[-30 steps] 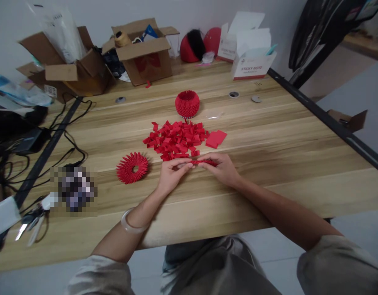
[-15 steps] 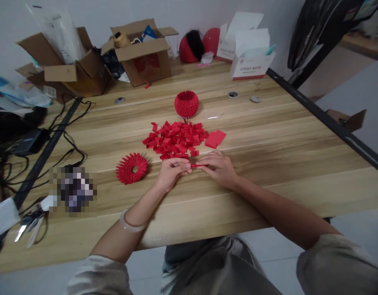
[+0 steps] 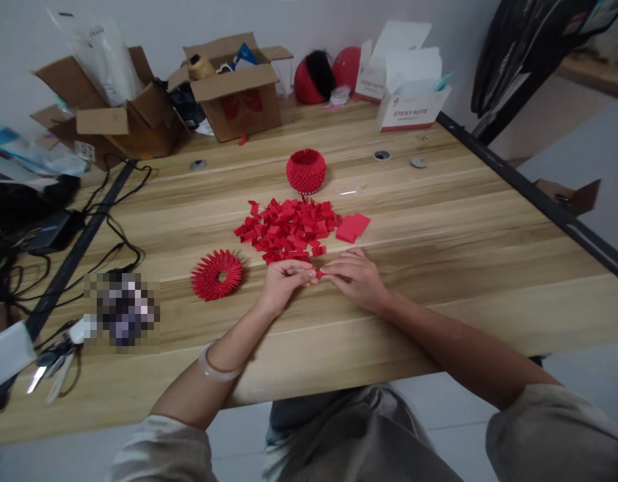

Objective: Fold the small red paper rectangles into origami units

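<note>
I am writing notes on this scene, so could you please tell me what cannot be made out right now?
Head view: most of the red paper piece, hidden by the left hand and right hand.
Head view: the pixelated item at left, blurred into blocks.
Head view: the floor of the red paper bowl, hidden by its near wall.
Head view: small print on the front STICKY NOTE box, too small to read.

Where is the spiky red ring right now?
In the head view, the spiky red ring is on the wooden table, left of the left hand and below-left of the pile of red pieces.
</note>
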Demonstrator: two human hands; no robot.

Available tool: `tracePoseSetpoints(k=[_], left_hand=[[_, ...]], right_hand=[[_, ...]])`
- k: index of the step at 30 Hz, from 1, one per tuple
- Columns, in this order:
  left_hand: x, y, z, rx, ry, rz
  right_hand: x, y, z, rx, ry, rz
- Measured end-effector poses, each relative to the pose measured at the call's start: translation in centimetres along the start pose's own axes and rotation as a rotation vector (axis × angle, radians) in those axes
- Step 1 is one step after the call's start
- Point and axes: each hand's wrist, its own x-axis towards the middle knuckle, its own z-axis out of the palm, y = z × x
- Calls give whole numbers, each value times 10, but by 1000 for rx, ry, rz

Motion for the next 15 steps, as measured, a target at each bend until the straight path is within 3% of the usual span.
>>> tracePoseSetpoints(k=[4, 10, 15], left_hand=[[0, 3, 1, 70, 28, 117], [5, 5, -8, 368, 245, 434], [6, 1, -12, 630, 176, 552]], right_hand=[[1, -2, 0, -44, 41, 169], [2, 14, 1, 11, 151, 494], [2, 26, 0, -59, 108, 534]])
